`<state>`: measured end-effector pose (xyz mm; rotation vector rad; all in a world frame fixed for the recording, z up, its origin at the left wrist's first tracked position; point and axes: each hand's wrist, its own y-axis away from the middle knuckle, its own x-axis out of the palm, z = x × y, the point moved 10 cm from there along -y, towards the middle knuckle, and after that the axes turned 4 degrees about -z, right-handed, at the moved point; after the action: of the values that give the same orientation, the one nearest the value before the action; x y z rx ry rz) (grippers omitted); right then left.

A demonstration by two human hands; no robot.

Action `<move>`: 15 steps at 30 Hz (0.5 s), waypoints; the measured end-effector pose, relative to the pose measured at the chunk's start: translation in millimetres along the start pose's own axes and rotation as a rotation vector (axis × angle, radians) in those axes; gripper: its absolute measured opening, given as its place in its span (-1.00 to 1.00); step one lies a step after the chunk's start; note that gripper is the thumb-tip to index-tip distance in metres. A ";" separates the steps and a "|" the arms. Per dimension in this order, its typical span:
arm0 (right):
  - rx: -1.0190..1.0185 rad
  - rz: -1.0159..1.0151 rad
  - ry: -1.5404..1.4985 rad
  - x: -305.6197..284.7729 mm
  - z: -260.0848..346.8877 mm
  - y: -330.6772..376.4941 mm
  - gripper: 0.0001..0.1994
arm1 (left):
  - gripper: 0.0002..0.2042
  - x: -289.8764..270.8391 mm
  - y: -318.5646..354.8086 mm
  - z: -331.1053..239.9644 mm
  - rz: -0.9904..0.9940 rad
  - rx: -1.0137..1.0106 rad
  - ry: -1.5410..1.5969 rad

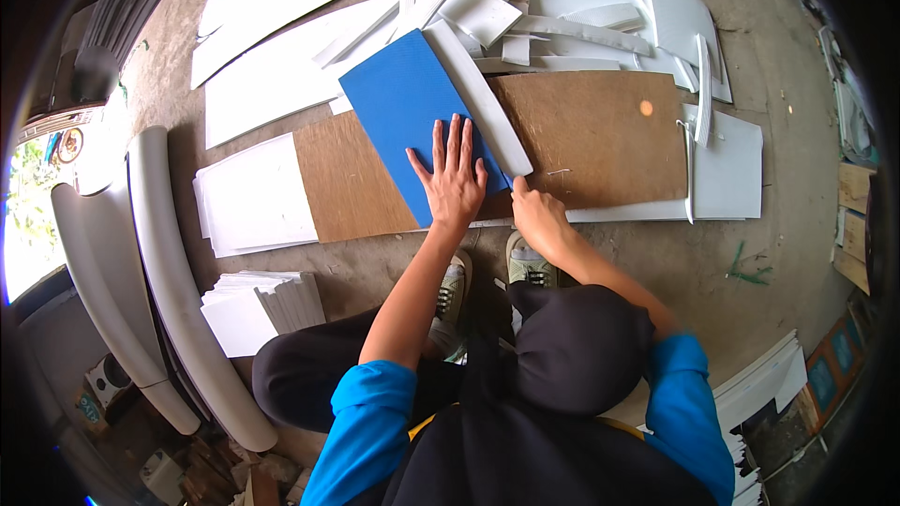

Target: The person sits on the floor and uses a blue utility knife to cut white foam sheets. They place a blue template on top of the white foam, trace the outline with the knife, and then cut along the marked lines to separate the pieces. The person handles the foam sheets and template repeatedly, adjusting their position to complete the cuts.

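My left hand [453, 178] lies flat with fingers spread on a blue rectangular panel [398, 84], pressing on its near part. The panel sits at a slant over a brown wooden board [600, 136]. Along the panel's right edge runs a white foam-like strip [483, 108], parallel to it. At the near end of that edge, where blue meets white, my right hand [539, 215] is closed with its fingertips low against the board. Whatever it grips is mostly hidden inside the fingers and too small to name.
White offcuts and strips [478, 9] are heaped beyond the board, on large white sheets [272, 98]. A stack of small white pieces [258, 309] stands near my left knee. Long rolled white sheets [173, 253] lean at the left. My shoes [530, 262] are close to the board's near edge.
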<state>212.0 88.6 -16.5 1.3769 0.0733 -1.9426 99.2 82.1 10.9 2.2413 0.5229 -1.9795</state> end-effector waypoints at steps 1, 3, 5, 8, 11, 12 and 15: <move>0.001 -0.002 0.037 5.6 -5.7 4.9 -0.92 | -0.42 -0.3 -1.0 -0.7 -0.008 0.002 0.000; -0.014 -0.033 0.049 12.7 -7.4 15.6 -0.93 | -0.43 -0.8 -0.2 1.5 -0.011 0.002 -0.008; -0.013 -0.060 0.069 13.9 -8.3 18.2 -0.90 | -0.43 -1.1 1.5 1.8 -0.008 0.000 -0.007; -0.039 -0.033 0.016 5.6 -10.6 16.8 -0.85 | -0.46 -3.1 -2.3 2.6 -0.041 0.007 0.009; -0.043 0.000 -0.024 -10.6 -21.4 22.3 -0.78 | -0.43 -8.7 -3.9 4.8 -0.015 0.006 0.149; -0.019 -0.051 -0.063 -25.2 -27.0 15.1 -0.77 | -0.42 -11.2 -6.1 9.4 0.004 0.001 0.209; 0.036 -0.210 -0.157 -70.7 -34.8 -8.5 -0.72 | -0.36 -26.7 -2.1 74.1 -0.256 -0.361 0.202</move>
<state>245.0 147.6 24.8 1.2776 0.1119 -2.2300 26.2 56.8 26.5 2.2373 1.1410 -1.5945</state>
